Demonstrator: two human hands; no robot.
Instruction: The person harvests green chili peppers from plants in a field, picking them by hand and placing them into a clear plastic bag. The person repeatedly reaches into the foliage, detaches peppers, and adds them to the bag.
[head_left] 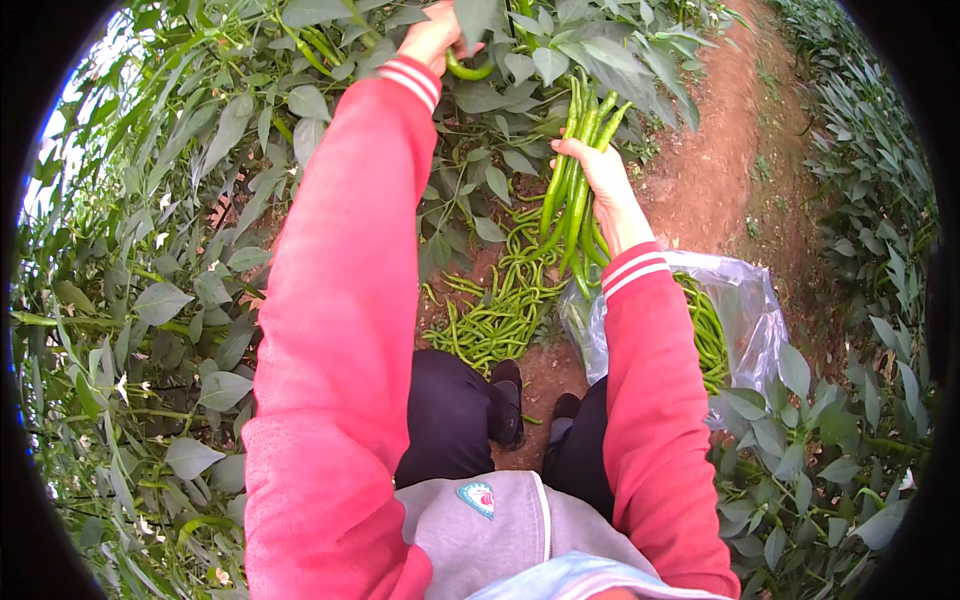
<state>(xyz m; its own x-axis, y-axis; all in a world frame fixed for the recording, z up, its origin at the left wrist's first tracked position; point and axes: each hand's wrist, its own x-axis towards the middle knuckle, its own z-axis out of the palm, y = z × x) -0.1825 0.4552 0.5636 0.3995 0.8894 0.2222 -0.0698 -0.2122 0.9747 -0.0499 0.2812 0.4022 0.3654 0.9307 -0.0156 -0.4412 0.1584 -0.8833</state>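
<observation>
My right hand (598, 180) is closed round a bunch of long green chili peppers (575, 200), which stick out above and below the fist. Up in the pepper plant (520, 95) is my left hand (430, 40), its fingers mostly hidden by a leaf. Beside those fingers a curved green pepper (470, 70) shows among the leaves; whether they touch it I cannot tell. On the soil below lies a pile of green peppers (495, 315). A clear plastic bag (750, 310) with more peppers (707, 335) inside stands by my right forearm, which partly covers it.
Dense pepper plants (150, 350) fill the left side, with more green peppers (318, 50) hanging near the top. A reddish dirt path (715, 160) runs up the right, bordered by another plant row (865, 150). My shoes (507, 400) are just below the pile.
</observation>
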